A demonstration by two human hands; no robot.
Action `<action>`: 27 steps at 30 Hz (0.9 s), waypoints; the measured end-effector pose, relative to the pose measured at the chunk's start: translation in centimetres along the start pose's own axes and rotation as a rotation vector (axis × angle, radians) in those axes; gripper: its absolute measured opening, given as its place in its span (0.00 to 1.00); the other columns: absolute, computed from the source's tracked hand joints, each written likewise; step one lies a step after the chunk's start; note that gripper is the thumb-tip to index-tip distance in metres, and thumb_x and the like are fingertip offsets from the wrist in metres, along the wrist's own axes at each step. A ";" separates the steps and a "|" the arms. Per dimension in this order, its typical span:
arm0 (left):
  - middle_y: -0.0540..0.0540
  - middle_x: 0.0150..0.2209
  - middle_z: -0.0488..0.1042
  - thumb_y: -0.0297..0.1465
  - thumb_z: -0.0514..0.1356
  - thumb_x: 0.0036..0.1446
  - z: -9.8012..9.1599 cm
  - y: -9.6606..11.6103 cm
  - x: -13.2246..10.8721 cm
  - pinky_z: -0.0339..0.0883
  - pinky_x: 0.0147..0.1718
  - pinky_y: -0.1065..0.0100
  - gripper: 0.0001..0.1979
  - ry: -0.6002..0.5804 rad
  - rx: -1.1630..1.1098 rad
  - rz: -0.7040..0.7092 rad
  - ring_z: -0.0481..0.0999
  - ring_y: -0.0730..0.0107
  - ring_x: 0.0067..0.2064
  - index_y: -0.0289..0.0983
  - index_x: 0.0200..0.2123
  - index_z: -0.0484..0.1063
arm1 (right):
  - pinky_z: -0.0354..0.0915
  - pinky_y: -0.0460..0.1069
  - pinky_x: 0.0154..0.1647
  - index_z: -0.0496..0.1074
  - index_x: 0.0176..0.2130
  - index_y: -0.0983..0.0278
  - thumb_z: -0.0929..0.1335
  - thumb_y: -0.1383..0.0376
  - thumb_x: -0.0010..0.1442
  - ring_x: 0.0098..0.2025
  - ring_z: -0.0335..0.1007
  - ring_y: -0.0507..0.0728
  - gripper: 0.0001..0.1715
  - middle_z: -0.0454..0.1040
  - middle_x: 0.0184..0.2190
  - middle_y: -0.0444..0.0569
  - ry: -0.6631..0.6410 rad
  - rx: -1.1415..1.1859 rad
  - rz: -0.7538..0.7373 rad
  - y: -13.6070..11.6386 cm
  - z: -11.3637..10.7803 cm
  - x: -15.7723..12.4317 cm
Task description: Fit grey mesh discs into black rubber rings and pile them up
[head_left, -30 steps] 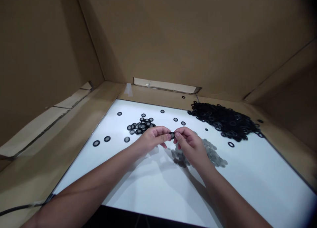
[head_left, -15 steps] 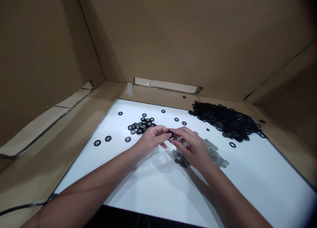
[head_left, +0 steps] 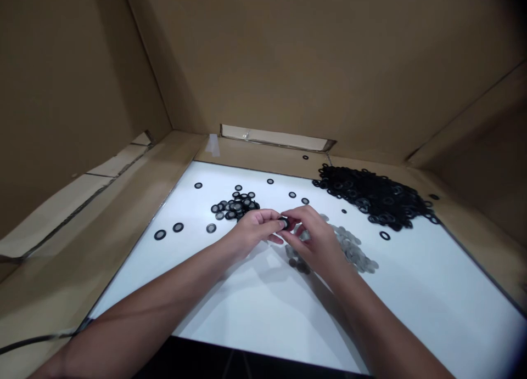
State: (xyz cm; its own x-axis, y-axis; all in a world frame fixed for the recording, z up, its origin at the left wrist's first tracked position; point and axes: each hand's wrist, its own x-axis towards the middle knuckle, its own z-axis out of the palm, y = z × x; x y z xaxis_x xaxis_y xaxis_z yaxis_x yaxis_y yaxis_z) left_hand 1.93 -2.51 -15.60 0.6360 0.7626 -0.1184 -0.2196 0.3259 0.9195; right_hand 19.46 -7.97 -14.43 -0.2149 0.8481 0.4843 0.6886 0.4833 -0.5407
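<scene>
Closely: fingertip work on a black ring (head_left: 284,222)

Head view. The left hand (head_left: 253,229) pinches the black ring between thumb and forefinger, with its other fingers loosely curled. The ring sits at those fingertips, held above the middle of a lit white panel (head_left: 247,307). The right hand (head_left: 313,242) reaches across with bent fingers (head_left: 293,224) to the ring's far side; the view does not settle whether they grip it or only touch it. A fingertip hold at the rim appears sound for so small a piece, since it keeps the palms clear and the ring steady between both hands. The fingertips hide most of the ring, so its centre cannot be seen.

Just beyond the left hand lies a cluster of black rings with grey centres (head_left: 234,207). A large heap of black rings (head_left: 370,198) lies farther right, and a spread of grey mesh discs (head_left: 354,250) lies just beside the right hand. Loose single rings (head_left: 178,227) dot the panel. Cardboard walls (head_left: 308,66) surround it, and a black cable (head_left: 37,339) crosses the cardboard at lower left.
</scene>
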 end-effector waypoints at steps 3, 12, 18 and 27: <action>0.47 0.33 0.75 0.37 0.69 0.54 -0.1 0.1 0.0 0.72 0.39 0.68 0.12 0.016 0.020 -0.004 0.76 0.72 0.34 0.32 0.33 0.76 | 0.69 0.49 0.29 0.71 0.51 0.58 0.69 0.66 0.66 0.35 0.73 0.55 0.14 0.74 0.41 0.50 -0.005 -0.003 -0.011 0.0 0.0 -0.1; 0.46 0.35 0.75 0.43 0.71 0.53 -1.1 -0.2 0.4 0.74 0.36 0.66 0.18 -0.113 -0.087 0.026 0.76 0.70 0.36 0.33 0.36 0.77 | 0.68 0.49 0.29 0.70 0.43 0.59 0.73 0.67 0.62 0.32 0.68 0.54 0.11 0.70 0.33 0.45 0.187 0.014 -0.054 -0.1 0.3 0.1; 0.48 0.32 0.75 0.41 0.72 0.51 -1.5 -1.0 1.0 0.72 0.32 0.71 0.16 -0.055 -0.103 0.129 0.76 0.73 0.34 0.36 0.35 0.77 | 0.69 0.48 0.30 0.71 0.43 0.59 0.72 0.70 0.62 0.32 0.69 0.53 0.11 0.71 0.34 0.44 0.198 0.140 0.047 -0.6 0.5 -0.1; 0.48 0.32 0.77 0.36 0.72 0.52 -1.4 -1.2 1.1 0.76 0.32 0.69 0.12 -0.019 -0.094 0.223 0.78 0.70 0.35 0.36 0.37 0.79 | 0.67 0.49 0.31 0.74 0.40 0.60 0.69 0.73 0.64 0.33 0.69 0.53 0.08 0.72 0.34 0.45 0.216 0.188 0.023 -1.0 0.2 -0.1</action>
State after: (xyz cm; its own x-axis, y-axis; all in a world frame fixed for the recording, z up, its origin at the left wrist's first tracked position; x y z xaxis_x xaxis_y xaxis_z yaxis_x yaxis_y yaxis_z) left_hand 1.84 -1.23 -17.35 0.5774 0.8113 0.0918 -0.4237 0.2016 0.8831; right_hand 18.63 -8.48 -14.02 -0.0347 0.8030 0.5950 0.5464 0.5138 -0.6615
